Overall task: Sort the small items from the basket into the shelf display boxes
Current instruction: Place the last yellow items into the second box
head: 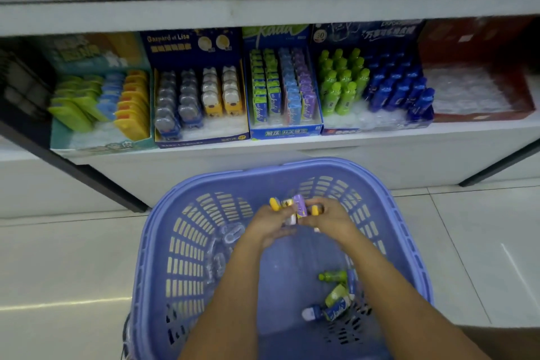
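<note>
Over the basket [163, 242], the left hand [270, 223] and right hand [328, 221] each hold small items [300, 205] with curled fingers [331, 207].

The basket [263, 165] stands on the floor [58, 257] in front of the shelf [292, 145], where five display boxes [287, 132] sit side by side. Over the basket's far half the left hand [268, 222] meets the right hand [330, 216], with small items [299, 204] gripped between them. Loose bottles and packs [336, 298] lie in the near right corner.
</note>
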A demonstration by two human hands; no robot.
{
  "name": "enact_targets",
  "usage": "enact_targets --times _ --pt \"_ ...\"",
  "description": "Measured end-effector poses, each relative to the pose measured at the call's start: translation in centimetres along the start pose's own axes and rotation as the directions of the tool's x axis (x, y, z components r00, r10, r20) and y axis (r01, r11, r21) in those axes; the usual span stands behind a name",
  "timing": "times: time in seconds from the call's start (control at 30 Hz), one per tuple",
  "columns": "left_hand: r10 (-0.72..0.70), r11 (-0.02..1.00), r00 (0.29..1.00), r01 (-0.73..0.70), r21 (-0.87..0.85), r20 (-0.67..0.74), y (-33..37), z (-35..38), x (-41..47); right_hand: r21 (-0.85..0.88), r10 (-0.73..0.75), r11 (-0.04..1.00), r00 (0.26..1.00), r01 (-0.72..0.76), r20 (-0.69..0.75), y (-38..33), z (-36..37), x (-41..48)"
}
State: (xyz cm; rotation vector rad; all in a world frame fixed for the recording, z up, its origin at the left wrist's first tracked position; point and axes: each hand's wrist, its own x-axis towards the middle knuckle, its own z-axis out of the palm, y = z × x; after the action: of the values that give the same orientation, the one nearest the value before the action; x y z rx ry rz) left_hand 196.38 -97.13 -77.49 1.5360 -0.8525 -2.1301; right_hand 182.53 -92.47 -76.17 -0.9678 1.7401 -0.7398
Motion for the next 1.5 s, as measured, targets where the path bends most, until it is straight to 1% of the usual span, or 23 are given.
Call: enact_targets --times 0.1,0.2,0.3,0.37,0.43,0.47,0.53,0.6,0.63,0.67,0.73,0.8,0.9,0.93,1.0,1.07,1.13,1.27,1.37,1.43,1.5 --pt "0.081 0.996 0.997 -0.081 -0.046 0.011 1.4 0.5 -2.0 -0.063 -0.168 0.984 0.986 0.167 -0.008 -2.3 -0.7 -1.6" --pt "0.159 0.974 0.987 -0.157 -0.166 -0.003 2.5 0.7 -4.1 -0.096 -0.287 0.954 0.958 0.284 -0.02 -4.4 -1.0 -2.9" --pt "0.207 0.94 0.975 -0.221 -0.259 -0.079 3.4 0.6 -6.3 -0.096 -0.353 0.931 0.935 0.353 0.015 -6.5 -1.3 -4.1" --pt "0.244 0.92 0.961 -0.272 -0.283 -0.131 4.1 0.5 -7.7 -0.099 -0.373 0.922 0.928 0.374 0.024 -7.6 -1.4 -4.8" --pt "0.28 0.904 0.947 -0.315 -0.29 -0.155 4.8 0.3 -9.0 -0.083 -0.371 0.925 0.929 0.37 0.007 -8.5 -1.5 -5.5" --pt "0.301 0.898 0.939 -0.337 -0.283 -0.165 5.2 0.1 -9.6 -0.048 -0.361 0.931 0.932 0.361 0.014 -8.9 -1.5 -5.8" --pt "0.347 0.884 0.919 -0.387 -0.263 -0.186 5.9 -0.2 -10.9 0.027 -0.336 0.942 0.939 0.335 0.076 -9.8 -1.7 -6.4" --pt "0.401 0.87 0.898 -0.435 -0.231 -0.181 6.6 -0.6 -12.1 0.059 -0.322 0.947 0.935 0.316 0.151 -10.6 -2.0 -6.9" --pt "0.437 0.863 0.884 -0.464 -0.197 -0.168 6.9 -0.7 -12.6 0.053 -0.329 0.944 0.93 0.325 0.166 -11.0 -2.1 -7.2" --pt "0.476 0.858 0.867 -0.495 -0.138 -0.149 7.3 -0.8 -13.0 0.027 -0.348 0.937 0.924 0.348 0.158 -11.4 -2.2 -7.5" --pt "0.535 0.844 0.838 -0.536 0.023 -0.107 7.9 -0.9 -13.7 -0.042 -0.409 0.909 0.907 0.415 0.098 -12.3 -2.2 -7.9" --pt "0.571 0.82 0.816 -0.561 0.113 -0.087 8.3 -0.7 -14.1 -0.063 -0.456 0.886 0.887 0.46 0.065 -13.1 -2.0 -8.0" --pt "0.601 0.799 0.789 -0.595 0.086 -0.125 8.6 -0.1 -14.1 -0.157 -0.526 0.836 0.849 0.526 0.047 -14.1 -2.2 -7.7" --pt "0.607 0.793 0.778 -0.606 0.061 -0.161 8.7 -0.1 -13.9 -0.18 -0.552 0.82 0.834 0.543 0.002 -14.4 -2.6 -7.3" --pt "0.601 0.789 0.766 -0.615 0.012 -0.229 8.9 -0.2 -13.6 -0.12 -0.577 0.817 0.805 0.564 -0.141 -15.0 -4.0 -6.3" --pt "0.582 0.796 0.776 -0.605 -0.027 -0.243 8.8 -0.4 -13.2 -0.09 -0.586 0.806 0.767 0.585 -0.263 -15.6 -5.9 -5.2" --pt "0.554 0.813 0.8 -0.579 -0.06 -0.23 8.9 -0.4 -13.0 -0.163 -0.604 0.794 0.734 0.586 -0.31 -16.1 -7.4 -4.0" --pt "0.496 0.847 0.846 -0.521 -0.103 -0.196 8.8 0.1 -12.5 -0.35 -0.635 0.767 0.717 0.539 -0.288 -17.5 -8.9 -1.8" --pt "0.483 0.855 0.856 -0.506 -0.111 -0.185 8.8 0.0 -12.3 -0.523 -0.665 0.683 0.731 0.51 -0.156 -18.3 -9.4 -0.5" --pt "0.478 0.861 0.86 -0.499 -0.1 -0.18 8.8 -0.1 -12.2 -0.576 -0.652 0.645 0.755 0.503 -0.07 -18.8 -9.6 0.0" --pt "0.472 0.866 0.864 -0.492 -0.088 -0.176 8.8 -0.2 -12.2 -0.601 -0.629 0.627 0.777 0.495 -0.017 -19.3 -9.8 0.3"
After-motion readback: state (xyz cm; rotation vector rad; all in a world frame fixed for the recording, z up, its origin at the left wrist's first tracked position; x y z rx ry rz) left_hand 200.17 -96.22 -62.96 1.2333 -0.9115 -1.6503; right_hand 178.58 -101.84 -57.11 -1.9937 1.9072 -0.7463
